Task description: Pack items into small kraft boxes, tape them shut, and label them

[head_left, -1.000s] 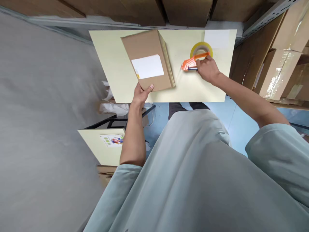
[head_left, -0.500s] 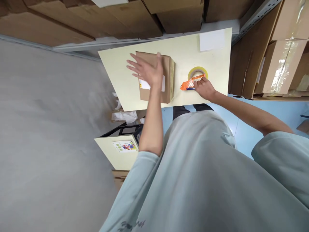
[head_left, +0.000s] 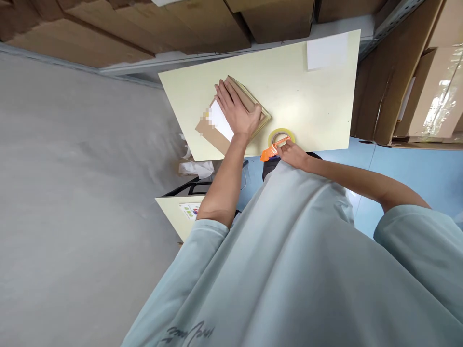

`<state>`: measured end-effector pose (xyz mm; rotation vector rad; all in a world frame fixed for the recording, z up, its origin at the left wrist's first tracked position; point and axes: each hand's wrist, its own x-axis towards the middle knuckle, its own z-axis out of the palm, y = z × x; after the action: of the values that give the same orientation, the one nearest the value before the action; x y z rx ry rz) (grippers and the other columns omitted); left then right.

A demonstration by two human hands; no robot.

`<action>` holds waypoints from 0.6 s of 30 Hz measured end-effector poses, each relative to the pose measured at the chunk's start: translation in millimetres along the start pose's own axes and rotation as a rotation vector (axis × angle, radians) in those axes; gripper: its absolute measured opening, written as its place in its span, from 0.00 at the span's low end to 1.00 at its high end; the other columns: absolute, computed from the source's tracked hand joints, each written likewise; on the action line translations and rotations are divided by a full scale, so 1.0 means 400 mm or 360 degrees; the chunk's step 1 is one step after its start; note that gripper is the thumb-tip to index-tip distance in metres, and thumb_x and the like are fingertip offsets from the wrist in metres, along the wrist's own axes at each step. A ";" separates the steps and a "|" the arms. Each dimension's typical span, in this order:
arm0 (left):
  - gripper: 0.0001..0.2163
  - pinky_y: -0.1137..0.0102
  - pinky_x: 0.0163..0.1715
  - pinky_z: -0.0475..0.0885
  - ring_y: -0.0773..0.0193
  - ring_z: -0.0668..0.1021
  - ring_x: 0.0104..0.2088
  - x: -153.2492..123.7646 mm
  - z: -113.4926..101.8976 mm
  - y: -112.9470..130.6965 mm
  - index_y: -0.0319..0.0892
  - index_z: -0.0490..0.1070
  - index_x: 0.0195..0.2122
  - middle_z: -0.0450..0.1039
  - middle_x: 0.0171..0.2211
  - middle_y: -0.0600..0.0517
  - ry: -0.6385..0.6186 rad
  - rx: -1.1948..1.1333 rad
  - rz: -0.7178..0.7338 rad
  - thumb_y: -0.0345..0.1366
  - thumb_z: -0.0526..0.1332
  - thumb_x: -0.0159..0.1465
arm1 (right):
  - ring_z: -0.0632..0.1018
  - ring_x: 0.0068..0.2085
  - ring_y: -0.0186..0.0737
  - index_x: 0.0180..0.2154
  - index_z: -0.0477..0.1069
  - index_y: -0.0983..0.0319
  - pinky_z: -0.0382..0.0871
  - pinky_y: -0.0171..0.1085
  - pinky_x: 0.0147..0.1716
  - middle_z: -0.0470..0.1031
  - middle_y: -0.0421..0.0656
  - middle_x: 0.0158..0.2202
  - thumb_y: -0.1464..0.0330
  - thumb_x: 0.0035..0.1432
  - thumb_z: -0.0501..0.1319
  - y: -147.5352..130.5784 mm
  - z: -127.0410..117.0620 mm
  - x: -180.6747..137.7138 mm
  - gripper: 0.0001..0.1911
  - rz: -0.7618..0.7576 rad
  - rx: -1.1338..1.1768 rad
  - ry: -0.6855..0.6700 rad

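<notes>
The cardboard box (head_left: 213, 137) lies skewed on the counter (head_left: 311, 101), close to its near left edge. It is pressed down by the left hand (head_left: 237, 113), which is spread flat and open across the white label (head_left: 219, 123). As nothing is gripped there, the box could be slid over the edge if the pressure is given sideways. The orange tape dispenser (head_left: 269, 153), with its yellow roll, is clasped in the closed right hand (head_left: 292, 154) at the counter's very edge, just before the body. It could be knocked against that edge, and the fingers are judged close to its cutter.

The counter is pale yellow and smooth, and a white sheet (head_left: 327, 50) lies at its far corner. A grey wall (head_left: 72, 193) is seen on the left, brown cartons (head_left: 181, 24) are stacked beyond, and a blue floor (head_left: 398, 164) shows on the right.
</notes>
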<state>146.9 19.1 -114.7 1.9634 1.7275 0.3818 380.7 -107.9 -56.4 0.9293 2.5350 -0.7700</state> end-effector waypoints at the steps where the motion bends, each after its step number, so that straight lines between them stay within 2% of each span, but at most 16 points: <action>1: 0.34 0.46 0.82 0.14 0.65 0.06 0.76 -0.013 -0.007 0.003 0.26 0.63 0.77 0.47 0.87 0.41 0.0036 0.0025 -0.0073 0.51 0.58 0.82 | 0.86 0.51 0.57 0.67 0.72 0.81 0.69 0.55 0.66 0.87 0.62 0.50 0.82 0.72 0.41 -0.013 0.000 0.007 0.32 -0.0018 -0.0004 -0.0006; 3: 0.44 0.47 0.84 0.18 0.60 0.12 0.81 -0.030 -0.018 0.013 0.26 0.54 0.82 0.40 0.88 0.40 0.0084 0.0054 -0.0210 0.52 0.67 0.75 | 0.86 0.51 0.57 0.68 0.71 0.82 0.70 0.55 0.65 0.87 0.63 0.51 0.82 0.73 0.40 -0.014 -0.004 0.009 0.32 -0.0019 -0.0002 -0.0013; 5: 0.51 0.49 0.85 0.22 0.55 0.20 0.85 -0.038 -0.027 0.028 0.29 0.48 0.85 0.37 0.89 0.40 0.0079 0.0035 -0.0303 0.51 0.71 0.71 | 0.86 0.51 0.56 0.70 0.70 0.82 0.69 0.54 0.66 0.87 0.64 0.52 0.81 0.74 0.40 0.020 -0.005 -0.012 0.33 0.0009 -0.0008 -0.0007; 7: 0.55 0.49 0.86 0.23 0.52 0.27 0.87 -0.040 -0.036 0.046 0.31 0.46 0.86 0.36 0.89 0.40 0.0040 -0.0004 -0.0364 0.50 0.73 0.67 | 0.86 0.52 0.56 0.71 0.68 0.82 0.68 0.53 0.68 0.87 0.65 0.53 0.79 0.75 0.41 0.085 0.000 -0.057 0.32 0.0062 -0.0026 -0.0020; 9: 0.56 0.48 0.86 0.22 0.50 0.28 0.88 -0.040 -0.044 0.062 0.31 0.44 0.86 0.34 0.89 0.41 0.0006 -0.0050 -0.0400 0.51 0.74 0.67 | 0.87 0.52 0.58 0.71 0.68 0.83 0.67 0.54 0.69 0.87 0.66 0.53 0.78 0.75 0.43 0.170 0.008 -0.115 0.31 0.0162 -0.0044 -0.0041; 11: 0.57 0.48 0.86 0.21 0.50 0.27 0.87 -0.040 -0.051 0.074 0.31 0.43 0.86 0.32 0.89 0.42 -0.0016 -0.0070 -0.0406 0.53 0.74 0.67 | 0.87 0.51 0.59 0.70 0.68 0.82 0.68 0.57 0.68 0.88 0.64 0.50 0.76 0.76 0.45 0.259 0.011 -0.166 0.29 0.0329 -0.0075 -0.0031; 13: 0.58 0.50 0.86 0.21 0.52 0.24 0.87 -0.040 -0.055 0.078 0.30 0.44 0.85 0.32 0.89 0.42 -0.0019 -0.0048 -0.0390 0.55 0.73 0.67 | 0.87 0.52 0.59 0.69 0.68 0.79 0.70 0.58 0.66 0.87 0.63 0.49 0.69 0.81 0.45 0.337 0.006 -0.188 0.28 0.0473 -0.0105 0.0027; 15: 0.54 0.53 0.85 0.20 0.58 0.18 0.84 -0.042 -0.055 0.077 0.27 0.51 0.83 0.36 0.89 0.40 -0.0027 -0.0013 -0.0336 0.57 0.71 0.68 | 0.86 0.54 0.59 0.67 0.69 0.77 0.70 0.58 0.66 0.87 0.63 0.51 0.64 0.84 0.44 0.391 -0.009 -0.172 0.28 0.0545 -0.0111 0.0086; 18: 0.42 0.55 0.80 0.18 0.70 0.04 0.73 -0.044 -0.053 0.067 0.25 0.66 0.74 0.49 0.87 0.38 -0.0079 0.0002 -0.0139 0.61 0.60 0.75 | 0.85 0.54 0.59 0.66 0.70 0.76 0.68 0.60 0.67 0.86 0.64 0.53 0.63 0.85 0.42 0.426 -0.043 -0.100 0.28 0.0600 -0.0092 0.0174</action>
<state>156.0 3.6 -80.8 1.8748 1.7751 0.2992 522.4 -8.3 -87.2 1.4078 2.3481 -0.5401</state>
